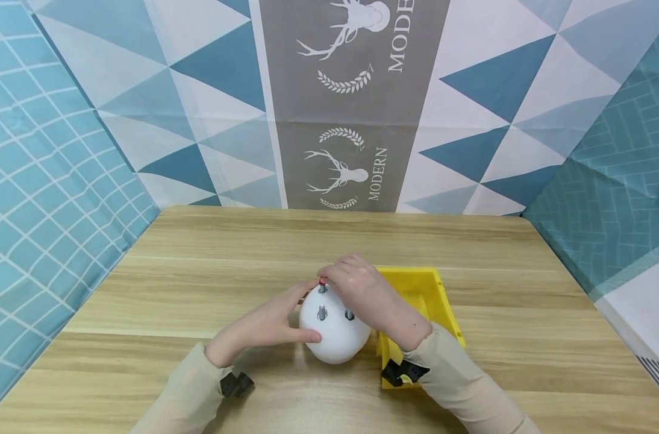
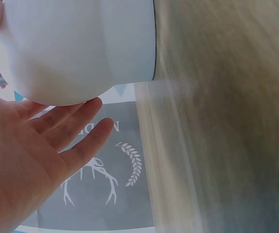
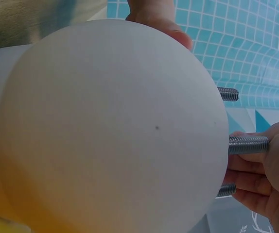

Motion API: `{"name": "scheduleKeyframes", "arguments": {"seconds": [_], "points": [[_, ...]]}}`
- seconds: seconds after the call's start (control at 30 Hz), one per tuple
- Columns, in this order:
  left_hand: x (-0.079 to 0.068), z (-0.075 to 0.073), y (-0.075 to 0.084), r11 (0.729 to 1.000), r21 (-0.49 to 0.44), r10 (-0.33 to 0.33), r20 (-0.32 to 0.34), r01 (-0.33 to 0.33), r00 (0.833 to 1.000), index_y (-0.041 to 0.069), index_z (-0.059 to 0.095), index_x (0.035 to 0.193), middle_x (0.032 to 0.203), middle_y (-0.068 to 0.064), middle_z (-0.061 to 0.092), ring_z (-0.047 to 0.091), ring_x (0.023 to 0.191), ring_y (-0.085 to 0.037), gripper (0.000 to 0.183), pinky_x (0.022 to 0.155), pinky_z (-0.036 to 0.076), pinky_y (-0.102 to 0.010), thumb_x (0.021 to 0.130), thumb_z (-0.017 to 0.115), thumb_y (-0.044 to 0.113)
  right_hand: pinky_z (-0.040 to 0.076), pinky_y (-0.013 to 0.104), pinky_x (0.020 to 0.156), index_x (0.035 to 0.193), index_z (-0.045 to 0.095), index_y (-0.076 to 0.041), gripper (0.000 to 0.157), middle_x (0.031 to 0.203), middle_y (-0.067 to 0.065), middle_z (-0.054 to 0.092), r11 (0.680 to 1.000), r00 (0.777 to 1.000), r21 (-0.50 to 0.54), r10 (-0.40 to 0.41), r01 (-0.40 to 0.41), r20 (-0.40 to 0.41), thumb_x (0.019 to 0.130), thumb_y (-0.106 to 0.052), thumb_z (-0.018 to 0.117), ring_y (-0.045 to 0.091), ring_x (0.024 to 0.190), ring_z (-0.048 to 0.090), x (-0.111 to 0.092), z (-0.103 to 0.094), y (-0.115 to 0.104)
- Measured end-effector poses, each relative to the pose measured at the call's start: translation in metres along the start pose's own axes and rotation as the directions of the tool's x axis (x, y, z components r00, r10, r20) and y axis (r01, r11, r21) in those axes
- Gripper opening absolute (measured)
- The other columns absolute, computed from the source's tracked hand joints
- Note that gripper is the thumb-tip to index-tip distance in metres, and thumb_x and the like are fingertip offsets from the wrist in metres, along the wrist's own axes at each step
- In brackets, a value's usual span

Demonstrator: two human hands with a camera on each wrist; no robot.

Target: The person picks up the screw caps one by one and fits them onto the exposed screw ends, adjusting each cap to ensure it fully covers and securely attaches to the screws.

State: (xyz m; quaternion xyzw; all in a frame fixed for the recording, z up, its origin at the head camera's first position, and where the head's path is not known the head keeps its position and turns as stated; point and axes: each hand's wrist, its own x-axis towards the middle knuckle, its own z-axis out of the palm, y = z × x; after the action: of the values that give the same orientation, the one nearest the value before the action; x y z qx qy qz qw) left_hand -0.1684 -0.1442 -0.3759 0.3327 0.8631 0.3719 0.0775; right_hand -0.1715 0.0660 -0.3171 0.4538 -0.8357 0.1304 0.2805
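Observation:
A white ball-shaped piece with a flat base stands on the table, several threaded bolts jutting from its upper part. My left hand holds its left side, thumb on the near face and fingers round the far side. In the left wrist view the fingers of that hand lie against the white surface. Over the top, my right hand pinches a small red piece at the tip of the far bolt. Its fingers partly hide another bolt on the right.
Right of the white piece, partly under my right forearm, sits a yellow bin with an inner divider. The wooden table runs back to a patterned cloth wall. Black wrist straps are on both sleeves.

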Motion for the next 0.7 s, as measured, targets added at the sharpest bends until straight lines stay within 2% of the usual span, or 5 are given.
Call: {"name": "scheduleKeyframes", "arguments": {"seconds": [0.4, 0.7], "points": [[-0.0003, -0.0002, 0.0005, 1.0, 0.0, 0.004, 0.007, -0.004, 1.0, 0.025, 0.026, 0.141, 0.136, 0.005, 0.04, 0.044, 0.12, -0.014, 0.085, 0.099, 0.039, -0.038, 0.073, 0.068, 0.052, 0.047, 0.028, 0.086, 0.097, 0.066, -0.009, 0.024, 0.089, 0.001, 0.068, 1.0, 1.0, -0.014, -0.015, 0.015, 0.026, 0.074, -0.001, 0.071, 0.015, 0.086, 0.06, 0.0009, -0.0002, -0.0012], [0.0002, 0.0005, -0.0012, 1.0, 0.005, 0.014, -0.001, -0.014, 1.0, 0.026, 0.026, 0.141, 0.134, 0.006, 0.041, 0.046, 0.118, -0.013, 0.084, 0.097, 0.04, -0.038, 0.073, 0.068, 0.052, 0.047, 0.027, 0.086, 0.096, 0.067, -0.01, 0.022, 0.087, 0.0, 0.068, 1.0, 0.999, -0.008, -0.009, 0.009, 0.038, 0.076, -0.002, 0.07, 0.014, 0.086, 0.059, 0.0006, 0.0003, -0.0011]]}}
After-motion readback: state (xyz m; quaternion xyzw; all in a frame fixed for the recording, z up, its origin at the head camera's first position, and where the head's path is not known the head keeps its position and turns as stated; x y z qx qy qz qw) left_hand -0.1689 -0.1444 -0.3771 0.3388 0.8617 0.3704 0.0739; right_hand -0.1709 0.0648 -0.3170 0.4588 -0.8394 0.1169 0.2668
